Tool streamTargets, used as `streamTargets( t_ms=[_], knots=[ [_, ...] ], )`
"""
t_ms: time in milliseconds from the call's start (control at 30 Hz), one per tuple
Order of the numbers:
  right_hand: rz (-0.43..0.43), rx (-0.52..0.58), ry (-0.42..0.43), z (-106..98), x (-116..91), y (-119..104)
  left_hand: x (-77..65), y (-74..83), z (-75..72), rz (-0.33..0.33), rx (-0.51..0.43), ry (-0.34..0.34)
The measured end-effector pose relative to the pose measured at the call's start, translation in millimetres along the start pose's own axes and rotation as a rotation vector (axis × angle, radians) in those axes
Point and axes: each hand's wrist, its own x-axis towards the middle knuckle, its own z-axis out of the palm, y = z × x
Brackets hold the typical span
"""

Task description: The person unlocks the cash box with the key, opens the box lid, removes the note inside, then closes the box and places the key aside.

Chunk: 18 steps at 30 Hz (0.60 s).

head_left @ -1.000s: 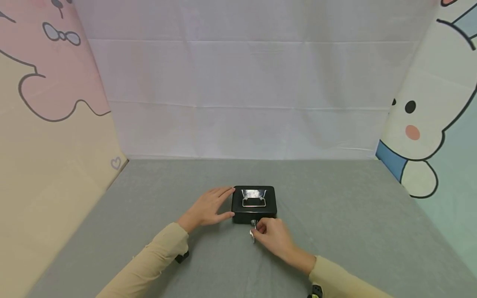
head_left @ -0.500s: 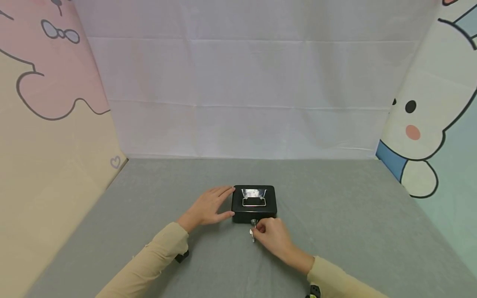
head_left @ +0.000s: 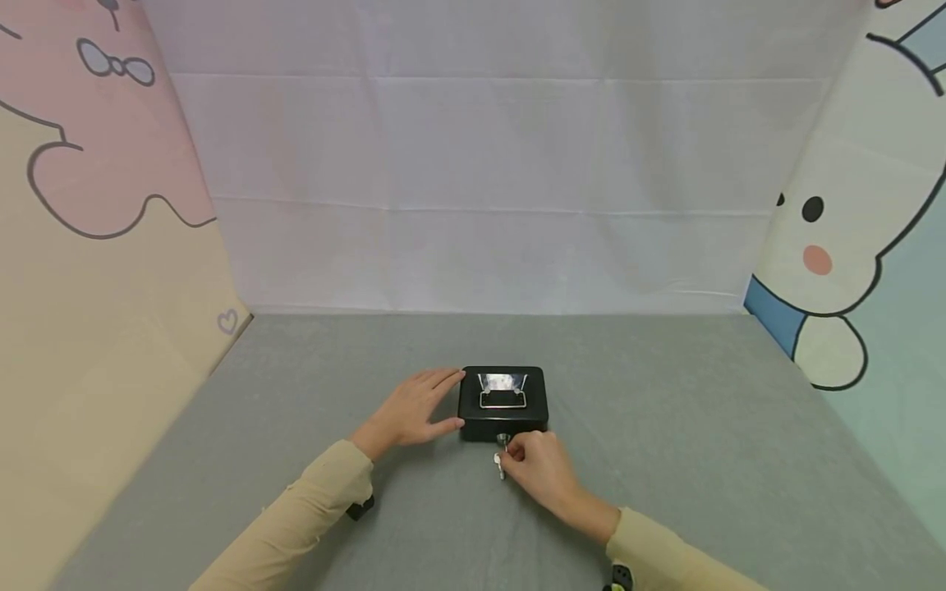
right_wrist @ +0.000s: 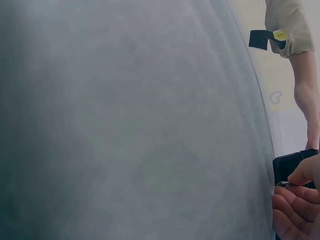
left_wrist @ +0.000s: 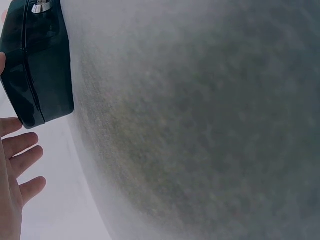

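Note:
A small black cash box (head_left: 478,402) with a silver folding handle (head_left: 503,392) on its lid sits closed on the grey cloth. My left hand (head_left: 415,412) rests against the box's left side, fingers extended; the left wrist view shows those fingers (left_wrist: 22,155) spread beside the box's corner. At the front is a round silver lock (head_left: 503,439). My right hand (head_left: 545,469) pinches a key at this lock between thumb and fingertips, covering much of it. A second small silver key (head_left: 498,466) hangs below. In the right wrist view, metal (right_wrist: 284,184) shows at the thumb tip.
Grey cloth (head_left: 665,394) covers the table around the box. A white sheet (head_left: 488,164) hangs behind it, and printed cartoon panels (head_left: 820,263) stand at both sides. Each forearm wears a beige sleeve (head_left: 296,517) and a dark wrist strap.
The hands and the box keep nearly the same places. The hanging key swings very slightly, and the head view shifts a little.

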Motion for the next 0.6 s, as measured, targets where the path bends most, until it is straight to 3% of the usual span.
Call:
streamTargets(
  t_ms=[333,467,600],
  knots=[
    [0.075,0.091,0.000,-0.5,0.4,-1.6,-0.3,-0.4,-0.3,-0.009,-0.004,-0.005],
    [0.167,0.214,-0.029,0.3,0.5,0.2,-0.2,0.4,-0.6,-0.010,-0.007,-0.002],
    [0.269,0.417,-0.082,0.3,0.0,0.4,0.1,0.8,-0.6,-0.004,-0.005,0.002]
  ],
)
